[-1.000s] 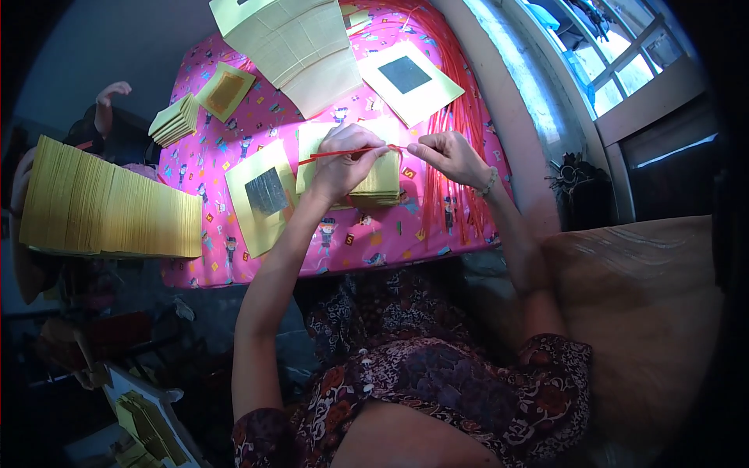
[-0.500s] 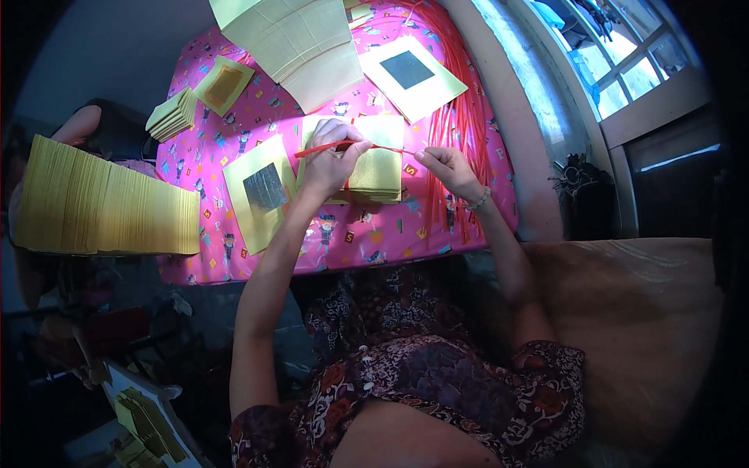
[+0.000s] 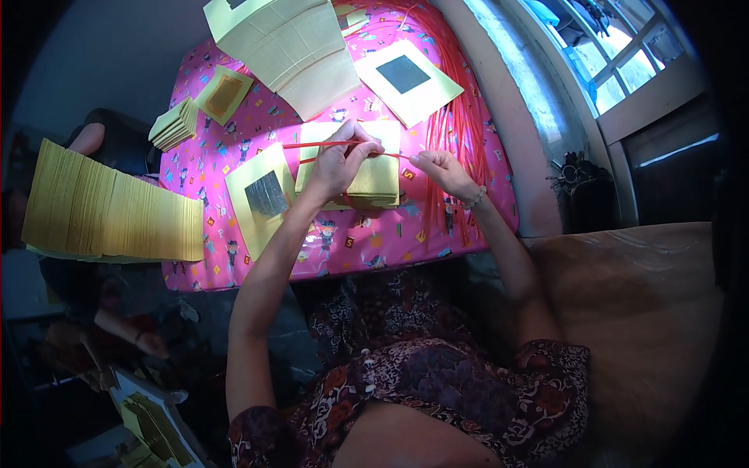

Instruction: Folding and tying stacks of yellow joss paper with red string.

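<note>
A thick bundle of yellow paper sheets (image 3: 378,175) lies in front of me on the pink table. Red plastic string (image 3: 308,146) passes around it and up through my fingers. My left hand (image 3: 341,160) rests over the bundle's top, fingers pinched on the string, whose loose ends stick out to the left. Just right of the bundle, my right hand (image 3: 446,171) pinches another stretch of the same string and holds it taut between the hands. My left fingers partly cover the spot where the strands cross.
Loose red strings (image 3: 460,125) hang along the table's right side. A yellow sheet with a dark square (image 3: 265,193) lies left of the bundle, another sheet (image 3: 403,74) behind it. Tall paper stacks (image 3: 285,51) (image 3: 113,207) stand far and left. A co-worker's arm (image 3: 129,331) shows lower left.
My left hand has shifted slightly right and turned over the bundle, and the string's loose ends now point more level to the left. My right hand has moved slightly left and down.
</note>
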{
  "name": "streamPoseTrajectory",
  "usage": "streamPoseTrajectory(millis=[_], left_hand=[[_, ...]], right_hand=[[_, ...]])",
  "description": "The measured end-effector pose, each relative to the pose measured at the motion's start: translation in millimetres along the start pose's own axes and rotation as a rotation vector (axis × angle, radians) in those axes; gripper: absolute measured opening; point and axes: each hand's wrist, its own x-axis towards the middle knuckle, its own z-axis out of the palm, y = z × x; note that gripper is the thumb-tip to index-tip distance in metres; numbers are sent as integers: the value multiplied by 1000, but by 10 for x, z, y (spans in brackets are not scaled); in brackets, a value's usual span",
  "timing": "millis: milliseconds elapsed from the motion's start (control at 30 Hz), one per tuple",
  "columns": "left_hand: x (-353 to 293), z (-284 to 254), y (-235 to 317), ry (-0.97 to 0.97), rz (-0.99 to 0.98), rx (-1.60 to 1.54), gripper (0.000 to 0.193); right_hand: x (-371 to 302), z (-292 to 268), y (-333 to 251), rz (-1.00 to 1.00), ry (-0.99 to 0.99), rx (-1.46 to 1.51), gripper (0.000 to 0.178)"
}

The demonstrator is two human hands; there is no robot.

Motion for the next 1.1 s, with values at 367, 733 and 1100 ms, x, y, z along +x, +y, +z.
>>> streamPoseTrajectory(millis=[367, 733, 1100], left_hand=[[202, -79, 133, -82, -261, -156, 10], [278, 35, 322, -204, -121, 265, 15], [353, -41, 81, -193, -275, -51, 19]], right_hand=[[12, -133, -454, -92, 181, -384, 37], [389, 245, -1282, -458, 184, -718, 23], [46, 179, -923, -162, 180, -550, 17]])
